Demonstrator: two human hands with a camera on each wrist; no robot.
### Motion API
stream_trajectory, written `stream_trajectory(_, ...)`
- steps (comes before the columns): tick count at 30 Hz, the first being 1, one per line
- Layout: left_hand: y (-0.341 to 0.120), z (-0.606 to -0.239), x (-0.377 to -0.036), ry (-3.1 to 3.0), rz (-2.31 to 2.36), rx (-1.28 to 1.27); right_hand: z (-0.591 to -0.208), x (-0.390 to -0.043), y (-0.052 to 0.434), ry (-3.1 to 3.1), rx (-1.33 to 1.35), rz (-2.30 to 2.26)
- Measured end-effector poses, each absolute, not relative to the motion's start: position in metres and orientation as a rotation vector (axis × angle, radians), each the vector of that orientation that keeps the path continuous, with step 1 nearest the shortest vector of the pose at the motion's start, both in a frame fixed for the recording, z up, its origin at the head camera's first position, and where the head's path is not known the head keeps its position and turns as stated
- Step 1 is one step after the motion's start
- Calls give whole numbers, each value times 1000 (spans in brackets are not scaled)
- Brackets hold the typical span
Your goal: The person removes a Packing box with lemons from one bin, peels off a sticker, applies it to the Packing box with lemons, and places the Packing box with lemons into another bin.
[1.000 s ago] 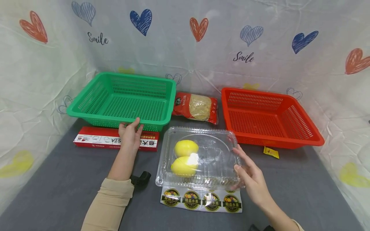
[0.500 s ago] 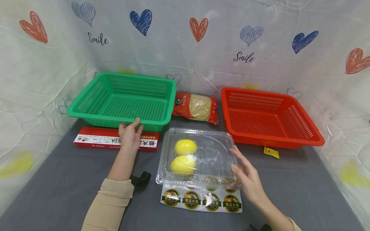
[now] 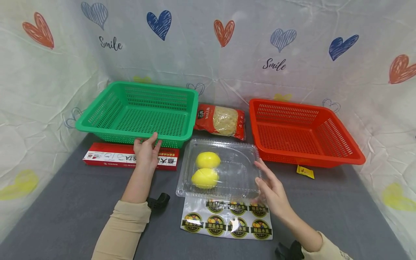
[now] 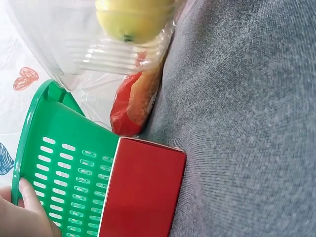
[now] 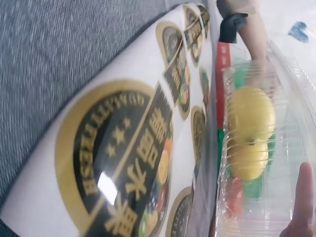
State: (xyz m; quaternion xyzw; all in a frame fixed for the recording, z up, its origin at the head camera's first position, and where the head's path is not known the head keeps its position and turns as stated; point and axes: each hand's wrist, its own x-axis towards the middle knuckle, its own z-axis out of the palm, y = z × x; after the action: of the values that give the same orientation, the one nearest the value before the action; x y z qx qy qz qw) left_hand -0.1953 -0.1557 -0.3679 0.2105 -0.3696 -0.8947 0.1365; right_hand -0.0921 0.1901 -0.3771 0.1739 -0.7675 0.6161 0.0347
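At the far left a long red box [image 3: 130, 157] lies flat on the grey bench [image 3: 65, 209], just in front of the green basket [image 3: 139, 112]. The left hand [image 3: 146, 151] rests across that box with its fingers [image 3: 152, 139] loosely curved up against the basket's near wall; the left wrist view shows a fingertip touching the green rim, yet they close round nothing. Behind, between the green basket and the red basket [image 3: 302, 130], lies a red bag of noodles [image 3: 221, 121].

In the middle stands the clear clamshell box [image 3: 224, 169] with two lemons [image 3: 204, 169] in its left half, its near edge resting over a sheet of round fruit stickers [image 3: 227, 220]. The right hand [image 3: 271, 186] is at the box's right end, fingers [image 3: 260, 166] spread and nearly straight against the side wall and lid, pressing rather than gripping.

The clamshell looks thin and glossy, so it will likely flex and crackle under a squeeze and slide easily on the stickers' slick sheet. The lemons are probably its only real weight, and they sit off-centre to the left, so a lift from the right end alone could tip it and let the fruit roll. The stiffer ribbed rim, taken at both short ends or from beneath, seems the safest hold; the lid panel would dent
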Motion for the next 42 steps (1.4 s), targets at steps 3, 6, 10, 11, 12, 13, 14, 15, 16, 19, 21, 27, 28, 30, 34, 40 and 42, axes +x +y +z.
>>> stream_trajectory(3,-155,-368,-195,-1069,-2588,615,-379,-97,190,-2375,524,1933)
stream_trajectory(6,-155,-368,-195,-1064,-2589,615,-381,-102,189,-2381,530,1962)
stream_trajectory(10,-154,-368,-194,-1083,-2578,603,-384,-107,189,-2386,525,1971)
stream_trajectory(11,-153,-368,-194,-1092,-2574,602,-384,-108,189,-2388,520,1972)
stream_trajectory(12,-153,-368,-194,-1096,-2573,603,-384,-109,189,-2393,517,1971)
stream_trajectory(13,-153,-368,-194,-1092,-2574,605,-384,-110,188,-2399,511,1970)
stream_trajectory(14,-153,-368,-194,-1090,-2575,608,-384,-111,188,-2405,505,1969)
stream_trajectory(15,-154,-368,-194,-1086,-2578,612,-384,-112,188,-2411,500,1967)
stream_trajectory(16,-154,-368,-194,-1084,-2580,617,-384,-113,188,-2416,497,1968)
stream_trajectory(19,-154,-368,-195,-1078,-2585,624,-385,-116,187,-2421,487,1967)
stream_trajectory(21,-154,-368,-195,-1078,-2584,622,-386,-118,187,-2425,485,1962)
stream_trajectory(27,-155,-369,-195,-1066,-2586,611,-386,-126,187,-2437,487,1965)
stream_trajectory(28,-155,-369,-195,-1067,-2585,612,-386,-127,188,-2442,488,1961)
stream_trajectory(30,-155,-369,-195,-1068,-2582,610,-387,-130,189,-2461,495,1943)
stream_trajectory(34,-155,-369,-196,-1067,-2579,612,-387,-133,190,-2508,490,1923)
stream_trajectory(40,-155,-369,-195,-1081,-2571,605,-389,-134,191,-2555,468,1899)
stream_trajectory(42,-155,-369,-195,-1076,-2573,603,-388,-134,191,-2561,458,1900)
